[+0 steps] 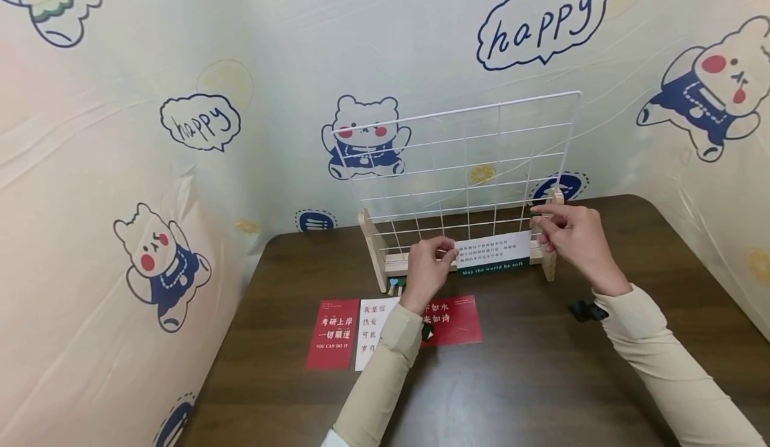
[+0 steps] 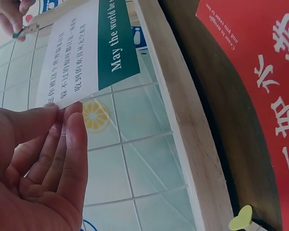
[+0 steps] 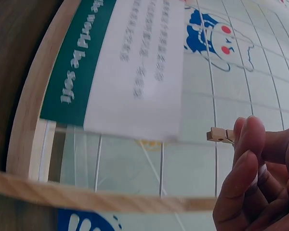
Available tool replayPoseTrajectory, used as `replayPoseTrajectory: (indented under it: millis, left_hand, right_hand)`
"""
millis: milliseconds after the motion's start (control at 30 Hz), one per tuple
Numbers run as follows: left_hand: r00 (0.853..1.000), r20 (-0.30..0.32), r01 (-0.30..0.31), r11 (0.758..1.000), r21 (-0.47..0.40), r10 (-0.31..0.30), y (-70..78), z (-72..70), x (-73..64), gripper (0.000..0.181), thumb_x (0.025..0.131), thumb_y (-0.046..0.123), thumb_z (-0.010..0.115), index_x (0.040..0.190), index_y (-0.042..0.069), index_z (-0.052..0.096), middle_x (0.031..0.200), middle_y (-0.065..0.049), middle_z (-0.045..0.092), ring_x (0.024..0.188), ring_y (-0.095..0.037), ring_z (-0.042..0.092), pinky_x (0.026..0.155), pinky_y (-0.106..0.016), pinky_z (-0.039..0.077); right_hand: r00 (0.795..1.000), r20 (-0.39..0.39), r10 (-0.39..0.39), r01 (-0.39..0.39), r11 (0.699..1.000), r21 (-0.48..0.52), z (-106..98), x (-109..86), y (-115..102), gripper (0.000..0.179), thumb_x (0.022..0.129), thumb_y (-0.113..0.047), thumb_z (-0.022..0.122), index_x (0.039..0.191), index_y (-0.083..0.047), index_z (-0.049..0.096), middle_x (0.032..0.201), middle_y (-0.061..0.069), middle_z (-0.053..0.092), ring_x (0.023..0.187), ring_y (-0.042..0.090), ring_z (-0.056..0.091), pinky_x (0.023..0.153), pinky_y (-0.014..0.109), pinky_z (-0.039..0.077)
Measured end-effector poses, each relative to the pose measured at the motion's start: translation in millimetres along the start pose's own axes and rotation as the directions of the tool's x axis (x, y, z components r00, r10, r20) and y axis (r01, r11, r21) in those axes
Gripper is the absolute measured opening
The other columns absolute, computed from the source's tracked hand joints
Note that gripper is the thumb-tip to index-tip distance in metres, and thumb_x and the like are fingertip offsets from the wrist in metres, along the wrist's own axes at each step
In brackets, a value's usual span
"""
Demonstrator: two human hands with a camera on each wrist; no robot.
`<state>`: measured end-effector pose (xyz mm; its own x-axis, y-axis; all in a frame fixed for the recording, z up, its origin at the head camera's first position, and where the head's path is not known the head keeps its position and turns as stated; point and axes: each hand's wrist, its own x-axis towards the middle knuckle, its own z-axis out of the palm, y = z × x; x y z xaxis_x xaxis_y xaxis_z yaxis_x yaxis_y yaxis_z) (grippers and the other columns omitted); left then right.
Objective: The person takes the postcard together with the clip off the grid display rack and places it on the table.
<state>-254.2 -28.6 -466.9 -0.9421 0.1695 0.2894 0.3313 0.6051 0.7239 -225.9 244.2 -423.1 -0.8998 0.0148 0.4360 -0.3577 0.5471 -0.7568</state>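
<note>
A white card with a green band [image 1: 494, 253] stands against the lower part of the white wire grid [image 1: 466, 156]. My left hand [image 1: 428, 266] pinches its left corner between thumb and fingers, as the left wrist view shows on the card [image 2: 86, 53]. Beyond the card's other end, my right hand [image 1: 574, 240] pinches a small wooden clothespin [image 3: 220, 135] by one end. In the right wrist view the clothespin's tip is apart from the card [image 3: 135, 72], close in front of a grid wire.
Wooden feet and a wooden base bar [image 2: 176, 120] carry the grid. On the table [image 1: 511, 380] lie a red card [image 1: 331, 353], a white card [image 1: 365, 307] and another red card [image 1: 463, 320]. Small clothespins, one with a yellow heart [image 2: 242, 218], lie by the base. A patterned curtain hangs behind.
</note>
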Motion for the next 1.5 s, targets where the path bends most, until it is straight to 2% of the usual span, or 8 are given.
replayPoseTrajectory:
  millis: [167,400,567,900,1067,1233,1333,1500]
  left_hand:
    - [1.0,0.02,0.017,1.0,-0.022,-0.017,-0.1,-1.9,-4.1,0.011,0.098,0.014,0.074,0.104,0.007,0.08,0.1,-0.008,0.08,0.085,-0.018,0.075,0.069,-0.018,0.057]
    - [0.998,0.057,0.032,0.999,-0.023,-0.031,-0.4,1.8,-9.4,0.011,0.098,0.015,0.074,0.104,0.009,0.079,0.097,-0.006,0.08,0.081,-0.012,0.074,0.064,-0.015,0.054]
    - [0.995,0.098,0.033,0.998,-0.046,-0.028,1.4,4.2,-14.1,0.011,0.097,0.013,0.074,0.105,0.006,0.079,0.097,-0.008,0.08,0.077,-0.009,0.072,0.062,-0.015,0.053]
    - [0.984,0.165,0.076,0.994,-0.075,-0.063,7.7,13.0,-25.3,0.011,0.096,0.011,0.075,0.106,0.007,0.079,0.091,-0.006,0.078,0.069,-0.002,0.061,0.064,-0.015,0.052]
    - [0.978,0.194,0.094,0.992,-0.088,-0.076,10.0,20.7,-28.6,0.009,0.096,0.011,0.075,0.103,0.006,0.079,0.092,-0.007,0.078,0.069,-0.001,0.064,0.064,-0.015,0.055]
    - [0.962,0.252,0.142,0.98,-0.137,-0.105,9.4,29.5,-32.1,0.007,0.095,0.008,0.075,0.101,0.004,0.078,0.091,-0.007,0.079,0.069,-0.001,0.067,0.063,-0.016,0.058]
    - [0.953,0.28,0.17,0.972,-0.16,-0.12,7.6,33.8,-34.2,0.008,0.094,0.006,0.076,0.101,0.003,0.077,0.092,-0.008,0.079,0.069,-0.002,0.068,0.065,-0.017,0.06]
    - [0.95,0.287,0.169,0.973,-0.156,-0.119,6.2,37.0,-35.6,0.009,0.094,0.006,0.076,0.102,0.002,0.077,0.094,-0.01,0.08,0.069,-0.002,0.07,0.066,-0.018,0.06]
  right_hand:
    - [0.999,-0.028,-0.024,0.023,0.999,-0.03,-14.9,-6.1,9.5,0.018,0.1,-0.003,0.066,0.114,0.003,0.076,0.067,0.017,0.07,0.045,0.008,0.06,0.044,0.016,0.048]
    - [0.995,-0.06,0.081,-0.085,0.993,-0.081,-30.0,-15.6,21.0,0.02,0.101,-0.009,0.067,0.115,0.002,0.075,0.066,0.011,0.071,0.048,0.011,0.062,0.05,0.017,0.052]
    - [0.991,-0.075,0.109,-0.116,0.989,-0.092,-35.5,-20.3,29.0,0.021,0.102,-0.012,0.066,0.115,0.002,0.075,0.066,0.007,0.071,0.047,0.006,0.062,0.05,0.016,0.051]
    - [0.983,-0.001,0.182,-0.18,0.972,-0.151,-37.8,-23.4,56.1,0.027,0.105,-0.014,0.06,0.118,0.006,0.072,0.069,0.012,0.072,0.049,0.009,0.063,0.049,0.02,0.049]
    - [0.965,0.068,0.252,-0.232,0.948,-0.216,-34.9,-24.3,74.4,0.029,0.105,-0.018,0.061,0.117,0.005,0.073,0.075,0.014,0.075,0.055,0.01,0.065,0.05,0.024,0.048]
    - [0.944,0.125,0.304,-0.262,0.925,-0.274,-32.9,-26.0,90.0,0.03,0.104,-0.019,0.062,0.117,0.006,0.073,0.081,0.016,0.077,0.064,0.014,0.066,0.052,0.028,0.047]
    - [0.929,0.161,0.334,-0.283,0.919,-0.276,-33.7,-25.8,97.7,0.03,0.103,-0.016,0.062,0.117,0.008,0.072,0.084,0.018,0.076,0.067,0.014,0.066,0.054,0.027,0.049]
    - [0.9,0.22,0.376,-0.318,0.912,-0.26,-34.8,-23.6,108.0,0.029,0.102,-0.012,0.062,0.117,0.012,0.07,0.084,0.017,0.076,0.066,0.012,0.066,0.055,0.026,0.052]
